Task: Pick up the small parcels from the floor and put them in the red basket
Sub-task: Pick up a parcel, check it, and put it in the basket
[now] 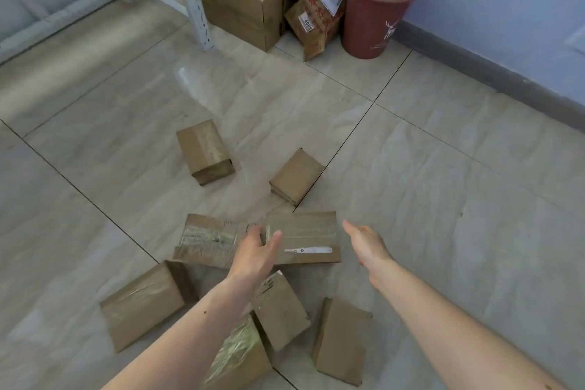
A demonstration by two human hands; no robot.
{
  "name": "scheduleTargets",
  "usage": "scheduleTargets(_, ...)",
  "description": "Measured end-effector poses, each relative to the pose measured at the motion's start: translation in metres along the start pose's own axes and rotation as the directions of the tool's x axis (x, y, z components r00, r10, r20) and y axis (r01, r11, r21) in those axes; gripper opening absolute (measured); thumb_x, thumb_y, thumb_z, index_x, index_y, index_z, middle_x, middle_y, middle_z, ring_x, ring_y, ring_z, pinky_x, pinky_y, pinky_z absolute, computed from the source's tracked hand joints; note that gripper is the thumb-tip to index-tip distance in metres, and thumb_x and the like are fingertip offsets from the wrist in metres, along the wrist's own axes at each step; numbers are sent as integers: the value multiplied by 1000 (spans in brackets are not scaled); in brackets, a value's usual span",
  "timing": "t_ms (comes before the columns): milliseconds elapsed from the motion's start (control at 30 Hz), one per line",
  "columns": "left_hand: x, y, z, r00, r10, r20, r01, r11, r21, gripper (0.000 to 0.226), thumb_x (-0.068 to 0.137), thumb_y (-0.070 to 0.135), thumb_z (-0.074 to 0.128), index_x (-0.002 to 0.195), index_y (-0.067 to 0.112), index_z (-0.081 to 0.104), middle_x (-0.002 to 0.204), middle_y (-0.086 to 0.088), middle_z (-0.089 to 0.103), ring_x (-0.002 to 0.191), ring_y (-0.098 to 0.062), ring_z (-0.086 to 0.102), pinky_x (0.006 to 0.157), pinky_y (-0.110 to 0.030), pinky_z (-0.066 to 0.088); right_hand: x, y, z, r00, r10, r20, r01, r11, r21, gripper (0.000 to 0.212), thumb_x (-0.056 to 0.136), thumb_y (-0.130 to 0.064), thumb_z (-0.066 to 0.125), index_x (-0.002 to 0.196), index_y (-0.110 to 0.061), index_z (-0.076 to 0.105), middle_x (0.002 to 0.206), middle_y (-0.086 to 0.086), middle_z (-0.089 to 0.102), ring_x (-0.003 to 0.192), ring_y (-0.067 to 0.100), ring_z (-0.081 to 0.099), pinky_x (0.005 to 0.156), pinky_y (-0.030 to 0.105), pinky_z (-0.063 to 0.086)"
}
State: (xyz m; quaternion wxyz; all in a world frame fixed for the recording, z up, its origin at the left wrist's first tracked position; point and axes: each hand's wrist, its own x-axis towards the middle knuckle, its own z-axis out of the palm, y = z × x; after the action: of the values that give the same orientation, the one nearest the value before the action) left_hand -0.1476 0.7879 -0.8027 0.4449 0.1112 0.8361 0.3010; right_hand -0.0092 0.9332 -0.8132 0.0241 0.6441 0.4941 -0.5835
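Observation:
Several small brown cardboard parcels lie scattered on the tiled floor. My left hand hovers with fingers spread over the left edge of a flat taped parcel with a white label strip. My right hand is open just right of that same parcel, apart from it. Another taped parcel lies directly to the left. Two parcels sit farther away. Nearer me lie more parcels. The red basket stands in the far corner, holding some cardboard.
Large cardboard boxes and a crushed carton are stacked next to the basket. A white metal shelf post stands left of them. A blue wall with a grey skirting runs along the right.

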Motion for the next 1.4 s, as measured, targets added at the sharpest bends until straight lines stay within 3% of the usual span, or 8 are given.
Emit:
scheduleTargets(133,41,-22,26,999,-35,10,35,999,3,62,89,52,47,132,7,48,134,-16,52,125,-33,49,104,-50,41,46,17,18,996,10,87,-8,1000,-18,64,92,-55,48,138,-11,47,142,4,49,131,23,45,95,33,32)
scheduleTargets(333,63,-31,45,995,-88,40,89,996,-30,56,97,36,50,142,5,37,142,-10,48,130,-29,46,103,-35,38,71,37,34,993,44,106,-45,999,3,66,90,-59,48,137,-14,50,140,4,52,129,23,47,105,35,34)
scheduleTargets(467,52,-21,39,999,-44,29,46,997,-67,44,96,32,53,133,10,46,122,-3,57,111,-24,56,99,-41,47,54,29,27,999,25,26,-26,999,25,46,94,-49,49,122,-14,59,116,4,58,107,23,54,89,30,39)
scheduleTargets(633,7,16,12,999,17,-42,-20,996,-83,22,96,26,54,113,18,44,108,3,52,98,-19,53,86,-35,47,7,2,4,996,-2,-92,7,998,54,39,91,-45,55,106,-9,59,102,6,61,95,22,55,79,31,39)
scheduleTargets(900,-97,91,-59,987,54,-152,-65,995,-73,27,90,34,58,108,24,40,116,-2,51,105,-21,54,93,-45,50,-115,-70,-35,979,-62,-193,70,997,35,27,87,-33,62,82,-7,70,86,8,72,79,24,61,70,31,47)
scheduleTargets(1000,-135,117,-89,983,40,-179,-51,997,-60,28,90,36,57,109,23,41,116,-2,51,104,-21,54,94,-44,49,-161,-102,-45,978,-70,-197,77,997,28,22,83,-34,67,86,-13,72,88,4,73,85,24,66,76,32,51)
scheduleTargets(1167,-184,153,-137,978,-8,-208,-14,994,-104,37,89,39,58,116,19,42,109,-1,57,102,-24,56,93,-44,48,-225,-149,-55,980,-99,-170,108,993,46,23,82,-35,69,92,-14,67,93,2,70,81,19,64,64,27,46)
scheduleTargets(1400,-232,179,-189,968,39,-247,-71,990,-125,26,92,30,56,109,17,41,97,0,59,93,-23,56,78,-36,43,-292,-191,-52,979,-154,-136,165,984,71,21,86,-34,65,94,-15,60,90,-3,65,76,11,60,57,25,44)
